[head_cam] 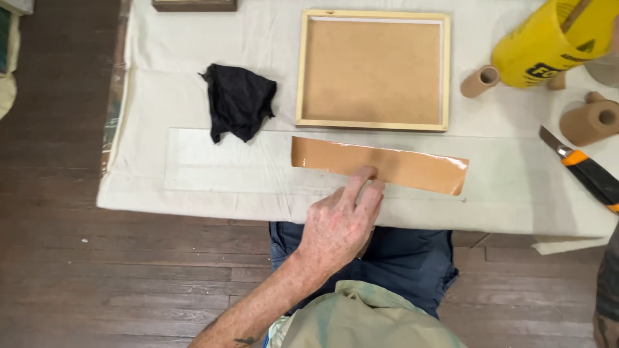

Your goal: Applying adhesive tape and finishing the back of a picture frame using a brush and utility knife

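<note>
Left hand: the left hand is seen reaching in from the near edge of the desk, fingers loosely extended and kept close together; the fingertips are pressed flat on the lower edge of the strip. Nothing is pinched.
Right hand: only a dark sliver at the far right border is seen; whether it belongs to that hand, and its state, cannot be told.
Strip: a long glossy brown strip of tape is laid flat near the near edge of the desk, running left to right and tilted slightly, its right end nearer that edge.
Surface: the desk is covered by a cream cloth; a clear flat sheet is seen under the strip.
Frame: a pale wooden picture frame with a brown board back is placed face down just beyond the strip.
Rag: a crumpled black rag is left to the left of the frame, apart from it.
Right side: an orange-and-black utility knife lies by the right edge; two brown cardboard tubes and a yellow plastic container are seen toward the far right corner.
</note>
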